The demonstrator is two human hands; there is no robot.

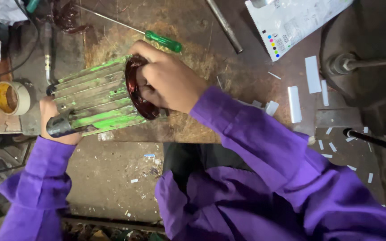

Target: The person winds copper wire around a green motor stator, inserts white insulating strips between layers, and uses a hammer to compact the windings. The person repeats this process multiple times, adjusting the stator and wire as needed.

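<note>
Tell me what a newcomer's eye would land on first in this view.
The green finned motor housing lying on its side at the centre left of the worn bench stands out first, with reddish copper windings at its open end. The right hand reaches into that end while the left hand steadies the far end. Behind lies a green-handled screwdriver, and white paper strips scatter to the right.

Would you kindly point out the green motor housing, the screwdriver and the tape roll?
green motor housing (95, 96), head view, ribbed side.
screwdriver (162, 41), head view, green handle.
tape roll (22, 91), head view, outer rim.
</note>
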